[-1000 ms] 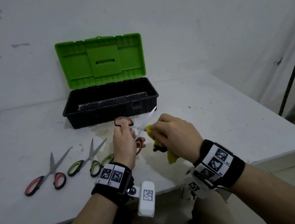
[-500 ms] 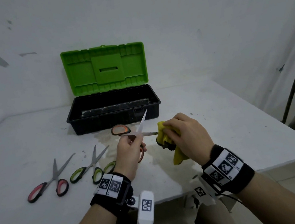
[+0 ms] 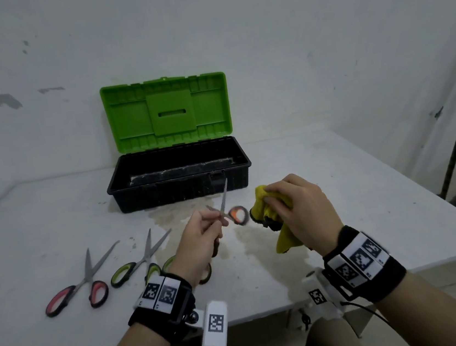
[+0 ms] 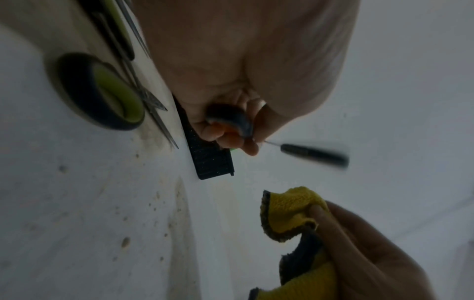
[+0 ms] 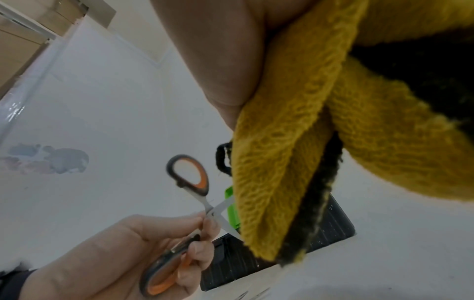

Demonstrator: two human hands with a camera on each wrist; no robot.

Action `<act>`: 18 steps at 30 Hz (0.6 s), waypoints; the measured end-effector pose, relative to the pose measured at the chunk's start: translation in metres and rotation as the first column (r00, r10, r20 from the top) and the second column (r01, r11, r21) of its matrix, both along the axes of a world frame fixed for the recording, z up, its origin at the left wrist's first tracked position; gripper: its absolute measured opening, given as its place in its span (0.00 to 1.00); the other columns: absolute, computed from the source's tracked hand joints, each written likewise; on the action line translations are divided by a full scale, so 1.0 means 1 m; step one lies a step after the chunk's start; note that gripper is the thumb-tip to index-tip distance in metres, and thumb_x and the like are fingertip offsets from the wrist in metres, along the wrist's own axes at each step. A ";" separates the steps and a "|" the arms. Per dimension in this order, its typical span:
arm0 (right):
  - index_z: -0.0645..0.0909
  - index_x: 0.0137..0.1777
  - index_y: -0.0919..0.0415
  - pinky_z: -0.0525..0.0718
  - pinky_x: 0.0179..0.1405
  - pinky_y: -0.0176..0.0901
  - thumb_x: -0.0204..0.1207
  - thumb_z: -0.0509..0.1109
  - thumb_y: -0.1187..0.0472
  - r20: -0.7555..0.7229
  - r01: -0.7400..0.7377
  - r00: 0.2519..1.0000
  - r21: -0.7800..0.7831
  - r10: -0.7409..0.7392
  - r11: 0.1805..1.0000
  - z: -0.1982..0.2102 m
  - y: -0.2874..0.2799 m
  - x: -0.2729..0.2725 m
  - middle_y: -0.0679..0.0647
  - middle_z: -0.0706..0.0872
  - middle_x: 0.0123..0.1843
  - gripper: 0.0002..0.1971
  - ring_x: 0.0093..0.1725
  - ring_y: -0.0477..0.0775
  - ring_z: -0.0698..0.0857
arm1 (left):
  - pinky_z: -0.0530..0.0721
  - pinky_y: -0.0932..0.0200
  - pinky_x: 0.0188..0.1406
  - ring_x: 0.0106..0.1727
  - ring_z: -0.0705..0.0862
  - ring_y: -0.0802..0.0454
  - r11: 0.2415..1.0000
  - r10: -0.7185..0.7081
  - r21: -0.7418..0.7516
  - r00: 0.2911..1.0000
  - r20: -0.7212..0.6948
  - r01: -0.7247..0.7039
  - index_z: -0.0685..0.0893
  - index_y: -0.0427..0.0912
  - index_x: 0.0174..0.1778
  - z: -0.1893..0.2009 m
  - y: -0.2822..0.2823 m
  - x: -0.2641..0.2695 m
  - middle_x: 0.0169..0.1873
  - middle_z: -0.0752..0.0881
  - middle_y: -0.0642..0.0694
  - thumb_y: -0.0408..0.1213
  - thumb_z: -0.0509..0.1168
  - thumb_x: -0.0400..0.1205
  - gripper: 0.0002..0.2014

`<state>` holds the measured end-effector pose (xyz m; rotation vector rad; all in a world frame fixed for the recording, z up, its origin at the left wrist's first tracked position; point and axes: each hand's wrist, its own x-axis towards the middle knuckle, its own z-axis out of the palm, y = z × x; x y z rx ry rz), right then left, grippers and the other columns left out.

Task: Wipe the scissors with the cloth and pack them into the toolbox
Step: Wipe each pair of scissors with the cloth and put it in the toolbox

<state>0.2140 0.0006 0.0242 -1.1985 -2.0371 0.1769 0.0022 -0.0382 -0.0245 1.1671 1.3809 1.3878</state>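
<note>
Orange-handled scissors [image 3: 227,213]: held off the table, above its near middle, blades spread apart. Nearest the person, the left hand [image 3: 198,247] pinches them at the pivot with thumb and fingertips; the right wrist view shows one orange loop tucked in the palm and the other loop sticking out free toward the cloth side. One blade points up and away toward the toolbox front wall; the other is short in view and blurred in the head picture.

Right hand [image 3: 300,212], level with the left and just to its right, fingers curled round a bunched yellow cloth [image 3: 266,211]. Cloth and scissors lie close but apart; no contact shows in any view. From the cloth hand the scissors lie directly leftward, the free loop nearest it, the blades farther.

Judgement: wiping is in hand, and the next stroke turns on bringing the upright blade's long axis across to the cloth, or the cloth along it from pivot to tip. The open edges make a slip toward the pinching fingers the thing to watch.

On the table [image 3: 369,213] toward the near left edge: a green-handled pair [image 3: 135,266] and, farther left, a red-handled pair [image 3: 82,285], both lying flat.

Farthest, toward the back edge: toolbox [image 3: 180,190], lid raised. Left hand is nearer its opening.
</note>
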 end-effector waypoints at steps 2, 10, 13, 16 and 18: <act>0.85 0.55 0.47 0.85 0.44 0.50 0.80 0.67 0.52 0.006 0.006 1.000 0.005 -0.006 1.000 -0.001 0.001 0.002 0.44 0.81 0.49 0.08 0.45 0.50 0.83 | 0.79 0.54 0.39 0.39 0.79 0.49 1.000 -0.004 0.005 1.000 -0.010 0.004 0.75 0.36 0.56 0.001 -0.001 -0.001 0.46 0.92 0.43 0.26 0.63 0.87 0.05; 0.86 0.55 0.49 0.83 0.48 0.43 0.78 0.69 0.54 0.024 -0.002 1.000 -0.006 0.002 1.000 -0.002 0.002 0.004 0.44 0.83 0.48 0.08 0.45 0.47 0.82 | 0.78 0.66 0.26 0.34 0.83 0.51 0.996 -0.042 -0.078 0.999 -0.018 0.040 0.88 0.36 0.48 0.001 0.001 -0.003 0.35 0.90 0.47 0.33 0.66 0.86 0.06; 0.86 0.55 0.51 0.80 0.50 0.34 0.74 0.71 0.58 -0.010 -0.038 0.999 -0.036 0.038 0.999 -0.001 0.003 0.007 0.45 0.85 0.48 0.10 0.47 0.45 0.83 | 0.80 0.64 0.27 0.29 0.82 0.55 0.991 -0.079 -0.112 0.994 -0.071 0.070 0.87 0.36 0.45 0.000 0.003 -0.002 0.32 0.88 0.48 0.33 0.66 0.86 0.07; 0.84 0.57 0.50 0.74 0.49 0.23 0.75 0.71 0.57 0.059 -0.089 0.994 -0.064 0.093 0.994 -0.001 0.002 0.004 0.43 0.87 0.51 0.11 0.47 0.43 0.82 | 0.80 0.61 0.29 0.26 0.81 0.57 0.989 -0.091 -0.122 0.991 -0.100 0.078 0.88 0.37 0.45 0.000 0.006 0.000 0.32 0.88 0.46 0.33 0.68 0.85 0.06; 0.84 0.56 0.49 0.79 0.50 0.33 0.77 0.70 0.56 0.104 -0.130 0.985 -0.062 0.136 0.990 -0.002 0.000 0.000 0.45 0.88 0.50 0.09 0.47 0.45 0.83 | 0.80 0.60 0.29 0.27 0.81 0.56 0.991 -0.100 -0.105 0.986 -0.131 0.086 0.88 0.38 0.44 0.001 0.008 0.003 0.32 0.88 0.47 0.34 0.69 0.85 0.06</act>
